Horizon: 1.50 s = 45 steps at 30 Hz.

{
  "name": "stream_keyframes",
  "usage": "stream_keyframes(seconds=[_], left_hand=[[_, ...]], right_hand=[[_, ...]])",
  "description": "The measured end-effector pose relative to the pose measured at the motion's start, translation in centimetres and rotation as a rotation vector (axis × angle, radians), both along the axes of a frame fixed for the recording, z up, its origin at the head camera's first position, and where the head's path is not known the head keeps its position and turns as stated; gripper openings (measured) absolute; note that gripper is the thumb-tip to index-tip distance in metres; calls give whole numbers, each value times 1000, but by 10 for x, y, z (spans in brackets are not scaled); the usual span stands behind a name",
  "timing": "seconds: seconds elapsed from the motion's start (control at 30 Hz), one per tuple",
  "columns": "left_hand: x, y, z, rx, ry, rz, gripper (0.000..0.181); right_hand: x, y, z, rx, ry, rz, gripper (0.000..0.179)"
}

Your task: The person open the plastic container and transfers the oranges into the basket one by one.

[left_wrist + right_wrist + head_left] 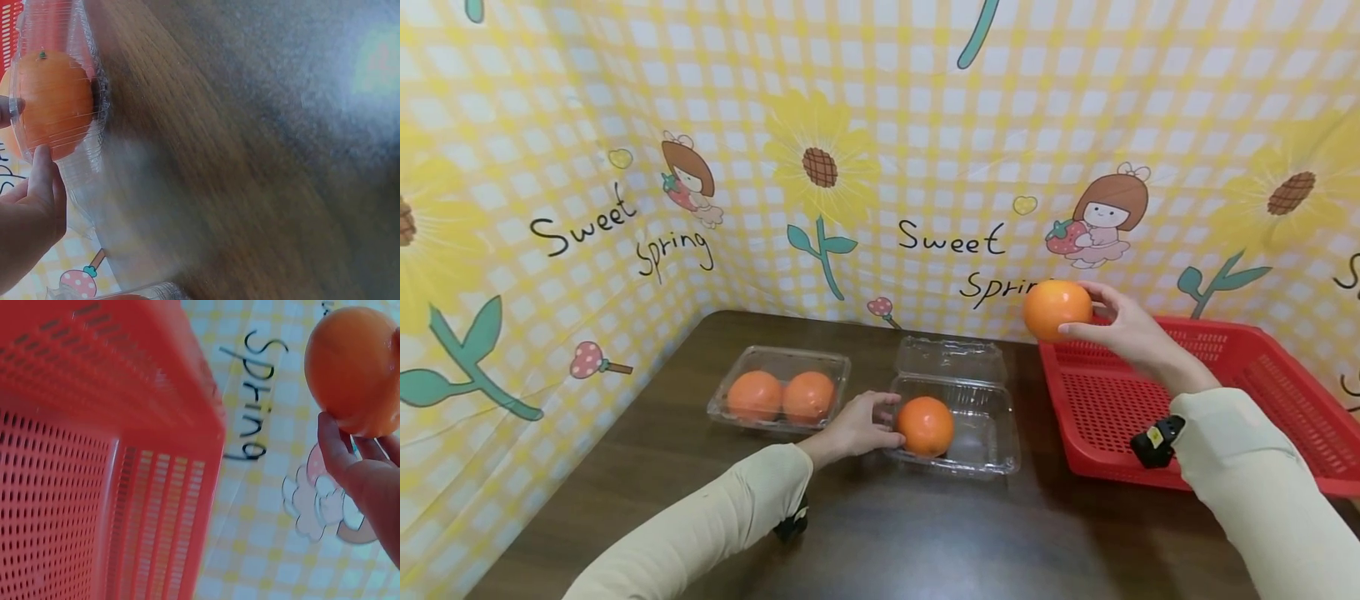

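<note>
My right hand (pixel 1123 329) holds an orange (pixel 1057 310) in the air above the left rim of the red basket, thumb on the near side. The right wrist view shows that orange (pixel 353 372) against the patterned cloth, fingers (pixel 340 450) under it. A clear plastic container (pixel 985 437) with its lid (pixel 951 360) folded back lies on the table. One orange (pixel 927 426) sits in its left half. At that container's left edge, my left hand (pixel 859 427) holds the rim and wall. In the left wrist view, its fingertips (pixel 42 156) touch the plastic beside the orange (pixel 59 103).
Left of the open container stands another clear container (pixel 778 358) with two oranges inside. A red perforated basket (pixel 1112 417) occupies the table's right side. Yellow checked cloth (pixel 917 175) hangs behind and to the left of the dark wooden table (pixel 880 533).
</note>
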<state>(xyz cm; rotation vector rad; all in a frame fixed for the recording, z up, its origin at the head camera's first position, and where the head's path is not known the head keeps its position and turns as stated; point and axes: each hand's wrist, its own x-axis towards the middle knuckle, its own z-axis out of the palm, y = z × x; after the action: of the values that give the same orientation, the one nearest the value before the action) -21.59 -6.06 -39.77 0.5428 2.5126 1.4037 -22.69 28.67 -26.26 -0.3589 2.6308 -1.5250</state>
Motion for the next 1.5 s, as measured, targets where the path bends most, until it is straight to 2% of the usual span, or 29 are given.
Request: stream_keyframes(seconds=[0.43, 0.67, 1.03, 1.33, 1.5], left_hand=[[2, 0, 2, -15, -1, -9, 58], [2, 1, 1, 16, -6, 5, 58], [3, 1, 2, 34, 2, 6, 59], [4, 0, -1, 31, 0, 8, 58], [4, -1, -1, 29, -2, 6, 58]], right_hand=[[-9, 31, -7, 37, -43, -46, 77], [-13, 45, -13, 29, -54, -77, 77], [-17, 59, -18, 36, -65, -90, 76], [-20, 64, -31, 71, -139, -96, 80], [-20, 65, -34, 93, -150, -93, 82]])
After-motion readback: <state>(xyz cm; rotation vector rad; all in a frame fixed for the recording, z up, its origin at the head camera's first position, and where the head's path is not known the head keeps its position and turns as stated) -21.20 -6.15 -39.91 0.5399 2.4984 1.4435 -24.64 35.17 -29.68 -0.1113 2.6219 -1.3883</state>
